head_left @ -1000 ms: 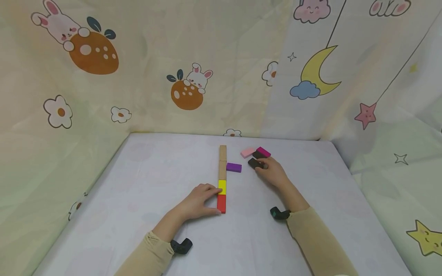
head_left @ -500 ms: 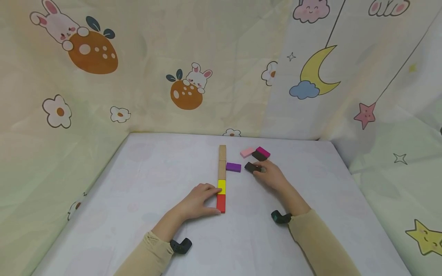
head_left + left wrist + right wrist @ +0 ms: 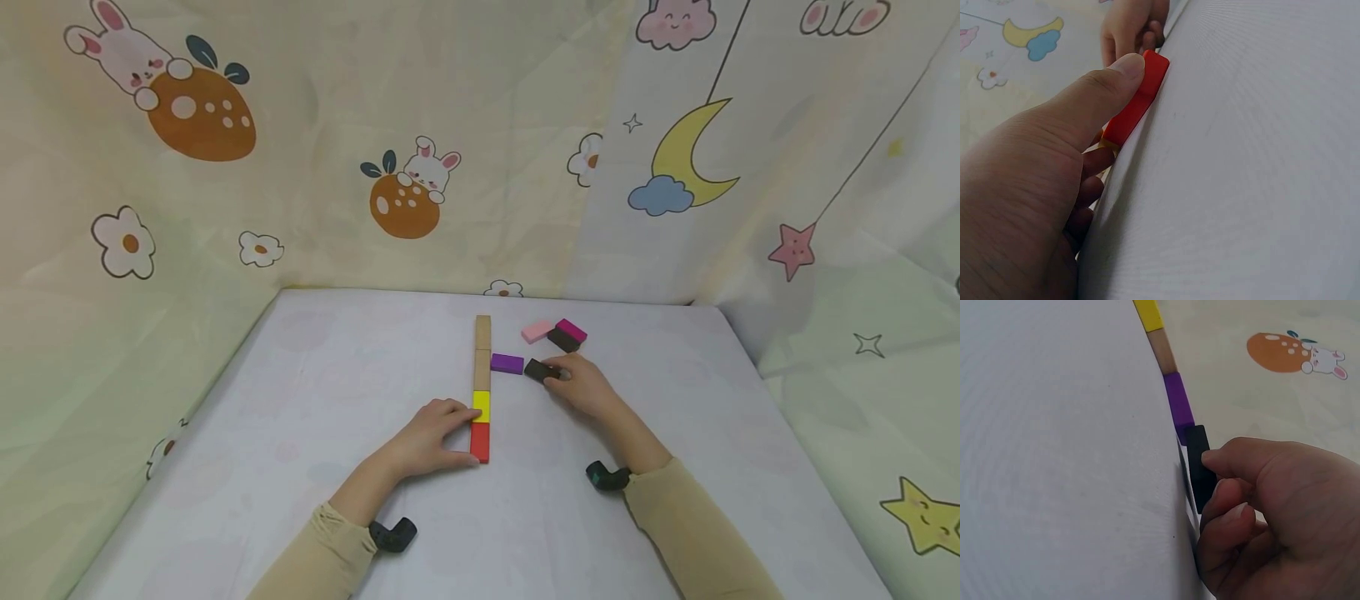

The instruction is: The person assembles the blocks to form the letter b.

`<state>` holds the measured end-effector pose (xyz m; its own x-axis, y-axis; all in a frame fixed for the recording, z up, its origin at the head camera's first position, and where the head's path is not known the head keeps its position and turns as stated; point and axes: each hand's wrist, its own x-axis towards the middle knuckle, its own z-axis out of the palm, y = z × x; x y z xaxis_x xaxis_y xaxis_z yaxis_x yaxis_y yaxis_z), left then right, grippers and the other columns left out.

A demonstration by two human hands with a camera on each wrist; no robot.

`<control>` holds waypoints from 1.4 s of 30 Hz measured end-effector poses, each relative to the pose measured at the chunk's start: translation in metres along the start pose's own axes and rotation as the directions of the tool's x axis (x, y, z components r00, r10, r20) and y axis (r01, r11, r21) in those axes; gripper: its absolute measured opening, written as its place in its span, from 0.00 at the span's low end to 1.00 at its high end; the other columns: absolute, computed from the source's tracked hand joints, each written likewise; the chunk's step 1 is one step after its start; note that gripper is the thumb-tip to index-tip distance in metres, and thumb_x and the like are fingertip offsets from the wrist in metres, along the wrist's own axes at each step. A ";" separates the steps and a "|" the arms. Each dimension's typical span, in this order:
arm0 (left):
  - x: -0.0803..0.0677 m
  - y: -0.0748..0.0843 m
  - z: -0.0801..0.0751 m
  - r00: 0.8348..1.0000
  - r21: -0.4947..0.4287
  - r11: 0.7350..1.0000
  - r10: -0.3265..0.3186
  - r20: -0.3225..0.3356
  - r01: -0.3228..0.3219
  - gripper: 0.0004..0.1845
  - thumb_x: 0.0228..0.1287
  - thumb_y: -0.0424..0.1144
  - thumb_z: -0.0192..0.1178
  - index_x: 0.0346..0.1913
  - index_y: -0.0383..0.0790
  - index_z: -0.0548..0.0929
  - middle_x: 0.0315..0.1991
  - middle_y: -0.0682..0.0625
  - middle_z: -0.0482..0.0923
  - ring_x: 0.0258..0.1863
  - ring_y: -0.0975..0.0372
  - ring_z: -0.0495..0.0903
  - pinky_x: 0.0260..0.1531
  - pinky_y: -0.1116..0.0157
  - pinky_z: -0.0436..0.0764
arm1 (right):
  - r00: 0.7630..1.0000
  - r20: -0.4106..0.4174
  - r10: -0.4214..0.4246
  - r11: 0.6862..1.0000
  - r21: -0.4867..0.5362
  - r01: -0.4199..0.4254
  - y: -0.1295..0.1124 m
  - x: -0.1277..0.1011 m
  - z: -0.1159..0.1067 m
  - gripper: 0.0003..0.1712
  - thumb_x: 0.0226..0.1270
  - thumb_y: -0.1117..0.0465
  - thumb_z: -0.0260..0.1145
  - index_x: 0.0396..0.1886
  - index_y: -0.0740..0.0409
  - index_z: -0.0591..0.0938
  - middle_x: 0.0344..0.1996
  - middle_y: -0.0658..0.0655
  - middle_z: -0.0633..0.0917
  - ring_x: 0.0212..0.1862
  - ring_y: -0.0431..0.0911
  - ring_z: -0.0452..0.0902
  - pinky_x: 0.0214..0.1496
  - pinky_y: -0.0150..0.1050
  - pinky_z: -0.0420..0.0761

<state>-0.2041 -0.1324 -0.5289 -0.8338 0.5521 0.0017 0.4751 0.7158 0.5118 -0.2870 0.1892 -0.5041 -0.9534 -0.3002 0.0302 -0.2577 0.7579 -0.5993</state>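
Note:
My right hand [image 3: 587, 385] pinches a black block [image 3: 1199, 464] between thumb and fingers. The block's left end is right at the right end of a purple block [image 3: 507, 364], which sticks out sideways from a straight row of blocks. That row has two plain wood blocks [image 3: 482, 369] at the far end, then a yellow block [image 3: 482, 406] and a red block [image 3: 480, 443] nearest me. My left hand [image 3: 424, 439] rests along the row's left side, index fingertip on the yellow block and thumb [image 3: 1100, 87] against the red block's near end.
Beyond my right hand lie a pink block [image 3: 537, 331], a magenta block [image 3: 572, 329] and a second black block [image 3: 563, 339], close together. A white cloth [image 3: 337, 358] covers the table, with printed fabric walls [image 3: 315, 167] at its back and sides.
My right hand has drawn the black block left and slightly nearer, away from the other loose blocks and up to the purple block's end. The left hand stays put.

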 end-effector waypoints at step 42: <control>0.000 0.002 -0.001 1.000 0.008 1.000 0.007 -0.003 -0.007 0.39 0.55 0.64 0.67 0.70 0.58 0.71 0.60 0.57 0.72 0.63 0.62 0.67 0.66 0.57 0.71 | 0.999 0.016 0.045 0.999 -0.011 -0.044 0.000 0.000 0.006 0.24 0.69 0.52 0.65 0.63 0.52 0.79 0.58 0.61 0.79 0.52 0.52 0.74 0.58 0.50 0.75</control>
<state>-0.2037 -0.1312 -0.5267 -0.8312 0.5559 0.0084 0.4833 0.7151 0.5050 -0.2864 0.1855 -0.5085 -0.9614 -0.2752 -0.0091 -0.2167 0.7766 -0.5916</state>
